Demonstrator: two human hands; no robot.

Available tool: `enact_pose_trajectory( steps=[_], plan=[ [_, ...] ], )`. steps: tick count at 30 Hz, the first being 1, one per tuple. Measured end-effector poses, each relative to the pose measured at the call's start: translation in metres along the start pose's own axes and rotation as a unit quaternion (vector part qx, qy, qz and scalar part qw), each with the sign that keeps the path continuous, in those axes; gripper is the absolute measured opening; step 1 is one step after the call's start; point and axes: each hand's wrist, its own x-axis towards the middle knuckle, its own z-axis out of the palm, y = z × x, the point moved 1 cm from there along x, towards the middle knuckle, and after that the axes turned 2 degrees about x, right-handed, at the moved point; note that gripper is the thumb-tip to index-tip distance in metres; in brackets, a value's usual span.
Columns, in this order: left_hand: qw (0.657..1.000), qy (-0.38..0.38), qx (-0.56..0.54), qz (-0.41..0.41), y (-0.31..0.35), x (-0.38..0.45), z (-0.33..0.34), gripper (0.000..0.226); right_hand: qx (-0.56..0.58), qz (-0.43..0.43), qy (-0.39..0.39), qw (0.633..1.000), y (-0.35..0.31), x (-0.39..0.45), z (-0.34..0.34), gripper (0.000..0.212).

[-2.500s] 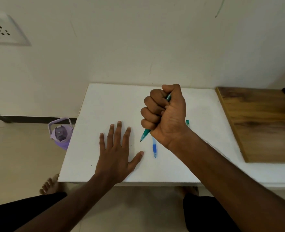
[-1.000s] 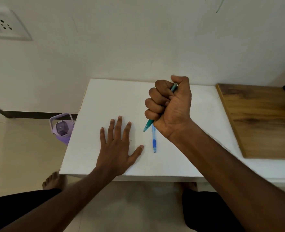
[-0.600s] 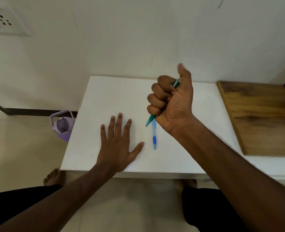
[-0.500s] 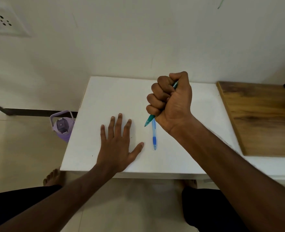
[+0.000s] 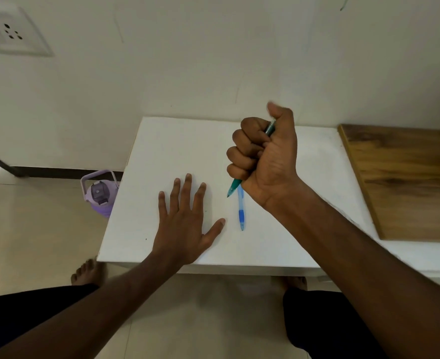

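My right hand (image 5: 264,156) is raised above the white table (image 5: 167,156) and grips a teal pen (image 5: 234,188) in a fist, tip pointing down and left, thumb lifted off the pen's top end. A blue pen (image 5: 241,212) lies flat on the table just below that fist, partly hidden by it. My left hand (image 5: 186,224) rests flat on the table with fingers spread, its thumb close to the blue pen but not touching it.
A wooden board (image 5: 405,182) lies on the table's right side. A purple water bottle (image 5: 100,194) stands on the floor by the table's left edge. The wall with a socket (image 5: 9,35) rises behind. My bare feet (image 5: 85,272) show under the front edge.
My right thumb, pressed down on the pen's top half a second ago, has lifted again. The fist has stayed in place over the blue pen. My left hand has not moved.
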Motion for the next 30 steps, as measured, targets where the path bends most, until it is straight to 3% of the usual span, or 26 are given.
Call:
enact_pose_trajectory(
  steps=[30],
  plan=[
    [0.999,0.015,0.005,0.039,-0.006,0.004,0.013,0.104,-0.008,0.049,0.016,0.999,0.011,0.001,-0.001,0.059]
  ],
)
